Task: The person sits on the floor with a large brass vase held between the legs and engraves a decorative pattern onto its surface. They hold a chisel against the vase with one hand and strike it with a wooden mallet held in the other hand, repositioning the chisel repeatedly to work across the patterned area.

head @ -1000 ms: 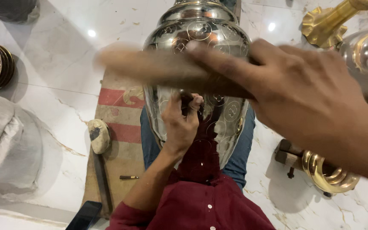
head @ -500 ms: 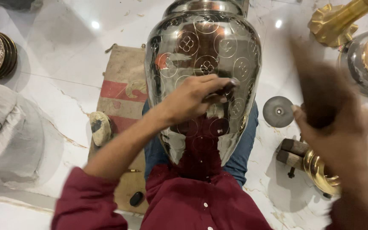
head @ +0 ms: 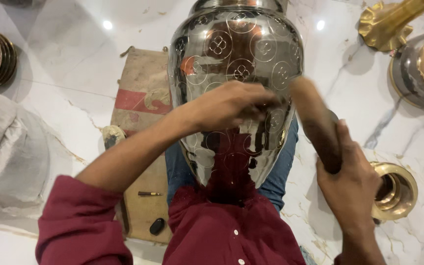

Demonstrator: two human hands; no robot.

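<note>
Vase (head: 236, 54): silver, engraved with circled flower motifs. Mallet (head: 317, 125): brown. Sack (head: 141, 98): tan with red stripe. Floor (head: 65, 64): white marble, veined. Sleeve (head: 79, 225): maroon.

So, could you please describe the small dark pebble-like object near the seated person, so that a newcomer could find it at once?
Start at the big silver vase on the person's lap, then look to the worn cloth mat beside it on the marble floor. The black oval object lies at the mat's near end, below a thin pencil-like tool; it alone is short, rounded and glossy black.

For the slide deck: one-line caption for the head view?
Left hand presses on engraved metal vase; right hand grips wooden mallet.
</note>
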